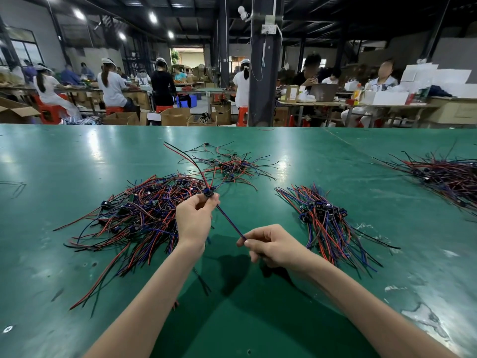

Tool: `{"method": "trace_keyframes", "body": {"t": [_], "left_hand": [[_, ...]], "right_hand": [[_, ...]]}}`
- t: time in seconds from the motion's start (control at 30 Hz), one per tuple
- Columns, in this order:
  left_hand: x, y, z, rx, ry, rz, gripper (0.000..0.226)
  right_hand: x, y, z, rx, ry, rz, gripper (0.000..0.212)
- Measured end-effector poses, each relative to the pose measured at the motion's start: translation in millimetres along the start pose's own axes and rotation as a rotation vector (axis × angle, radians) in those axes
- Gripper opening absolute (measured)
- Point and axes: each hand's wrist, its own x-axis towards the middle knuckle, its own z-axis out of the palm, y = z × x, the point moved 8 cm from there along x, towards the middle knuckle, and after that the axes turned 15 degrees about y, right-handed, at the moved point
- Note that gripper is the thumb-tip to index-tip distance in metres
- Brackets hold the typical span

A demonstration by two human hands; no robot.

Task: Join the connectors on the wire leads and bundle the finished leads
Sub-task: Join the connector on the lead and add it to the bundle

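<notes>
Factory hall, workers at far benches; green matte tabletop (pixel 77 156) up front. Far left: big loose heap of red, black and blue wire leads (pixel 144 210), just beside left grip (pixel 193 218). Left grip clenched on small dark blue plastic connector (pixel 208 193), held above tabletop, red and black wires fanning away beyond it. Thin blue-red lead (pixel 229 223) runs taut from connector, long axis diagonal toward body and rightward, into right grip (pixel 273 245), which pinches its free end. Tidier heap of leads with connectors grouped (pixel 325 215) lies right of right grip; probably drop spot, right grip nearer.
</notes>
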Motion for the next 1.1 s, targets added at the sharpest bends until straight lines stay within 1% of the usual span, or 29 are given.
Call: {"method": "trace_keyframes", "body": {"t": [0.13, 0.33, 0.43, 0.57, 0.77, 1.1], "left_hand": [[2.4, 0.0, -1.3, -0.018, 0.014, 0.004, 0.014], [1.5, 2.9, -2.1, -0.008, 0.006, 0.039, 0.011], [1.3, 5.5, -3.8, -0.025, 0.013, 0.042, 0.011], [1.2, 7.9, -6.2, -0.042, 0.027, 0.030, 0.012], [0.9, 9.8, -8.1, -0.049, 0.045, 0.024, 0.013], [1.2, 11.0, -8.7, -0.061, 0.078, 0.057, 0.014]], "right_hand": [[-0.9, 0.0, 1.3, -0.052, -0.013, -0.002, 0.018], [-1.0, 3.3, 1.7, 0.009, -0.026, 0.061, 0.020], [-3.0, -1.6, 4.1, 0.046, -0.058, 0.025, 0.016], [-7.2, -5.4, 5.1, -0.005, -0.082, -0.031, 0.020], [-6.1, -1.3, 4.2, -0.013, -0.067, 0.037, 0.022], [-7.3, -1.9, 5.2, 0.032, -0.098, 0.054, 0.022]]}}
